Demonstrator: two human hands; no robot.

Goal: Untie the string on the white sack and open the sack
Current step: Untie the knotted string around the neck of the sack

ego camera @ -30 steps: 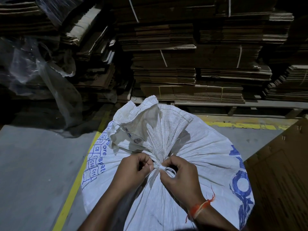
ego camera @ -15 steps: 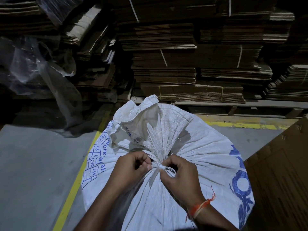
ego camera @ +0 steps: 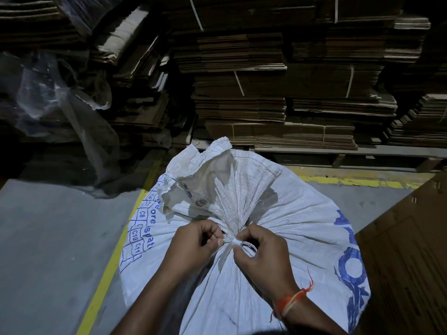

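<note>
Pinching at the knot, both hands meet on the gathered neck of the white sack [ego camera: 278, 238], which stands on the grey floor [ego camera: 48, 238] beside a yellow line [ego camera: 106, 276]. Left hand [ego camera: 193, 245] curls tight on bunched fabric; right hand [ego camera: 263, 255] grips the white string [ego camera: 235, 243]. Neck's tied, the flap above flops open, and cardboard stacks [ego camera: 242, 93] loom behind.

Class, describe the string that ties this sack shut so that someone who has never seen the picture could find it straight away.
Start at the big white sack with blue print standing on the grey floor in front of stacked cardboard. Its cloth gathers into a pinched neck between the left hand and right hand. The string is the flat, bright white band cinched there, smoother than the woven cloth.
</note>
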